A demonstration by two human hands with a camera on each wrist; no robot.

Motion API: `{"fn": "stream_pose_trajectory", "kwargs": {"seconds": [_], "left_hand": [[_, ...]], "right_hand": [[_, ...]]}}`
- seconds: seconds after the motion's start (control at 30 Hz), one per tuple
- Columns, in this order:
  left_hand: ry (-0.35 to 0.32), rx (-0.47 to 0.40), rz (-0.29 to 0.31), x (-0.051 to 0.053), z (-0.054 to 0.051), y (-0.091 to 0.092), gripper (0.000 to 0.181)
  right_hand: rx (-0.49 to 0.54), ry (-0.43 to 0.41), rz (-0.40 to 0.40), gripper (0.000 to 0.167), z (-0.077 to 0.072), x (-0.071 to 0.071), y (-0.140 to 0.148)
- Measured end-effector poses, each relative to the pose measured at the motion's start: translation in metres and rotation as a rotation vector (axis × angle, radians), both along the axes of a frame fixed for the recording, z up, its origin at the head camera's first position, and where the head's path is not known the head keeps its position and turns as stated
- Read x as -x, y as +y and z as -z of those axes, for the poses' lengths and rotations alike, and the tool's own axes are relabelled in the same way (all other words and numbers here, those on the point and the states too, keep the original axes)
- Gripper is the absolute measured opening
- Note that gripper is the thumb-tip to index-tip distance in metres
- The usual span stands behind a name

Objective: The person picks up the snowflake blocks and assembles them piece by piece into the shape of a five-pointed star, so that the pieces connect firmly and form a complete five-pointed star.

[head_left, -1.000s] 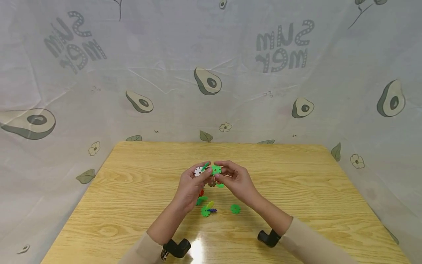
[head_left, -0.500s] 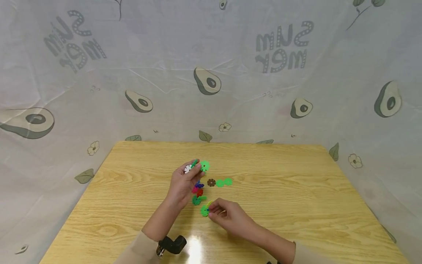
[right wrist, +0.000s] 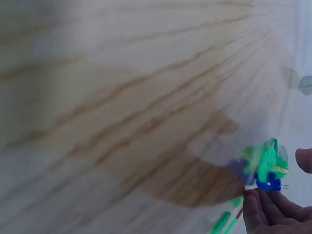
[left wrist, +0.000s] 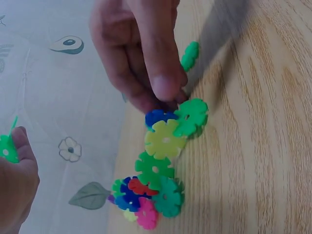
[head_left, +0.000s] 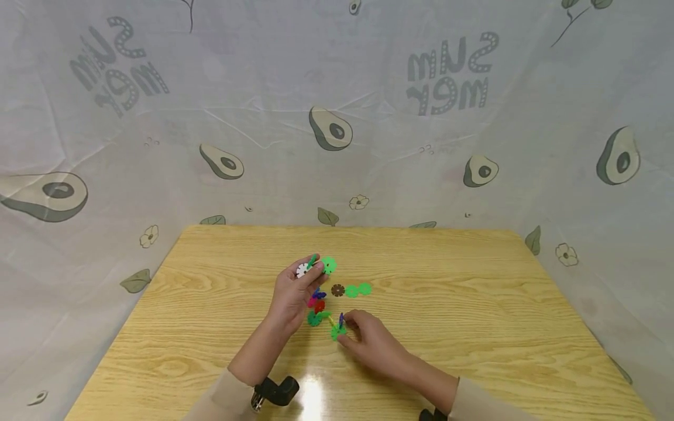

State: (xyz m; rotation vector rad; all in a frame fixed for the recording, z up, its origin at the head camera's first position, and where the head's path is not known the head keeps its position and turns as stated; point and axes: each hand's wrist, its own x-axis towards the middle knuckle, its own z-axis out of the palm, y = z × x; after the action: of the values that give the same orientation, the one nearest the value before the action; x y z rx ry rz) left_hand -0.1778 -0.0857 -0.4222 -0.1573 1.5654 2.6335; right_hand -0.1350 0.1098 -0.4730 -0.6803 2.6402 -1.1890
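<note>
My left hand [head_left: 295,289] holds up joined notched plastic discs, snowflake-type building discs: a white disc [head_left: 302,270], a green disc seen edge-on [head_left: 312,261] and a light green disc [head_left: 329,265]. On the table, my right hand [head_left: 371,342] has thumb and fingers at a green disc [head_left: 338,332] and an upright blue disc [head_left: 341,320], and grips this end of a joined cluster. A yellow disc [left wrist: 165,140], another green disc [left wrist: 155,169], a teal disc [left wrist: 168,196] and a pink disc [left wrist: 146,213] follow along it. The right wrist view is partly blurred.
Behind the hands lie a brown disc [head_left: 337,290] and two light green discs [head_left: 351,291] in a row. A green piece [left wrist: 190,56] shows beyond the right hand. The wooden table [head_left: 474,304] meets a hanging printed cloth [head_left: 389,158] at the back.
My right hand has left the raised discs and come down to the near end of the cluster. That end has since shifted right, its blue disc turned upright. My left hand moved slightly left.
</note>
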Motion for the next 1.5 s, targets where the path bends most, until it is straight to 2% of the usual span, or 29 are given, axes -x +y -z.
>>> {"fn": "stream_pose_trajectory", "kwargs": {"seconds": [0.23,0.37,0.53,0.63,0.73,0.8,0.97,1.07,1.3,1.37,1.5], "left_hand": [[-0.007,0.024,-0.005,-0.001,-0.001,0.002,0.046],[-0.015,0.043,-0.013,0.0,-0.001,0.003,0.051],[-0.017,0.077,-0.031,0.0,-0.001,0.004,0.051],[-0.015,0.097,-0.035,0.0,-0.001,0.006,0.05],[-0.019,0.106,-0.033,0.0,-0.002,0.006,0.049],[-0.023,0.109,-0.035,0.001,-0.002,0.006,0.049],[-0.021,0.115,-0.035,0.0,-0.002,0.006,0.048],[-0.012,0.124,-0.024,0.0,-0.002,0.006,0.047],[0.008,0.126,-0.002,-0.001,-0.001,0.008,0.046],[0.011,0.13,0.004,-0.002,-0.001,0.008,0.047],[0.022,0.151,0.01,-0.002,-0.001,0.01,0.047]], "right_hand": [[-0.095,0.038,0.029,0.052,0.007,0.008,-0.012],[-0.129,0.078,0.043,0.047,0.01,0.012,-0.018],[-0.142,0.113,0.025,0.037,0.012,0.017,-0.019],[-0.096,0.101,0.035,0.033,0.011,0.019,-0.015],[-0.005,0.043,0.06,0.031,0.009,0.022,-0.009],[0.081,-0.026,0.07,0.032,0.007,0.024,-0.003],[0.369,-0.318,0.082,0.044,-0.002,0.029,0.011],[0.509,-0.453,0.12,0.048,-0.009,0.031,0.018],[0.774,-0.585,0.18,0.061,-0.027,0.034,0.024],[0.852,-0.617,0.173,0.057,-0.031,0.035,0.026],[0.984,-0.661,0.187,0.038,-0.036,0.037,0.025]]}}
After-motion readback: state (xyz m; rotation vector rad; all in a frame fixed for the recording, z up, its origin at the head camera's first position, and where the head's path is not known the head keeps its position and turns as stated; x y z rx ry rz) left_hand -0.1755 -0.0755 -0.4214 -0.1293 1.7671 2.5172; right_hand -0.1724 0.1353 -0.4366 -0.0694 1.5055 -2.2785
